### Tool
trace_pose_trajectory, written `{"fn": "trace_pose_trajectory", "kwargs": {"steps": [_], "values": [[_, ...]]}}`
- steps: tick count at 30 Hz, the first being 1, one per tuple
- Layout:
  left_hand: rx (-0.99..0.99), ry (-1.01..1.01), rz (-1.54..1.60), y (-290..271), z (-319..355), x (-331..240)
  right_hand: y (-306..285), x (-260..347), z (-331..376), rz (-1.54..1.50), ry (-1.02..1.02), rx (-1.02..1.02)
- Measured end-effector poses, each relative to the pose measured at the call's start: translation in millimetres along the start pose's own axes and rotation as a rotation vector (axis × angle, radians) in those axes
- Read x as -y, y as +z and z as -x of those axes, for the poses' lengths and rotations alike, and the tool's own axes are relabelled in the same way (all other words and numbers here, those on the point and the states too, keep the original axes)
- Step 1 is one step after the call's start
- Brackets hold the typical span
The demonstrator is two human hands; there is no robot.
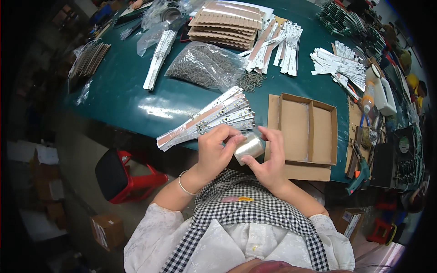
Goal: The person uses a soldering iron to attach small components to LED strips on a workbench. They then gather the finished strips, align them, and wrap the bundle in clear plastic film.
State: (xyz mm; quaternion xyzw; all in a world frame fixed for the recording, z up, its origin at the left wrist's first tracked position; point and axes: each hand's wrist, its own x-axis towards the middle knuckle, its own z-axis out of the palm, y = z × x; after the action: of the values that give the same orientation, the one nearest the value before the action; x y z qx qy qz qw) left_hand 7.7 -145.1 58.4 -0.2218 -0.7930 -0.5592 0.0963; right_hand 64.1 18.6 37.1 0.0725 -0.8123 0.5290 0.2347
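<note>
A shiny roll of clear tape or film [250,149] is held between my two hands above the table's near edge. My right hand [272,157] grips it from the right, thumb below and fingers above. Thumb and forefinger of my left hand [215,146] pinch at the roll's upper left edge; whether a loose end lies between them is hidden. Just beyond my left hand, a fanned bundle of white circuit-board strips [205,119] lies on the green table, with small parts scattered over it and a pinkish-brown strip along it.
Right of my hands lies an open cardboard box [297,132] with a divider. Beyond are a clear bag of small dark parts [205,66], stacked corrugated sheets [225,25] and more white strips [287,48]. A glue gun [359,176] rests at the right edge; a red stool [136,182] stands left.
</note>
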Motion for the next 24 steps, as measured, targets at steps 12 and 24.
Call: {"fn": "trace_pose_trajectory", "kwargs": {"steps": [12,24], "values": [[-0.021,0.047,-0.199,-37.6,-82.4,20.0,7.1,-14.1,4.6,-0.562,0.628,0.179],[0.205,-0.222,-0.535,-17.7,-112.5,126.1,36.5,-32.7,-16.4,-0.03,0.513,0.152]]}}
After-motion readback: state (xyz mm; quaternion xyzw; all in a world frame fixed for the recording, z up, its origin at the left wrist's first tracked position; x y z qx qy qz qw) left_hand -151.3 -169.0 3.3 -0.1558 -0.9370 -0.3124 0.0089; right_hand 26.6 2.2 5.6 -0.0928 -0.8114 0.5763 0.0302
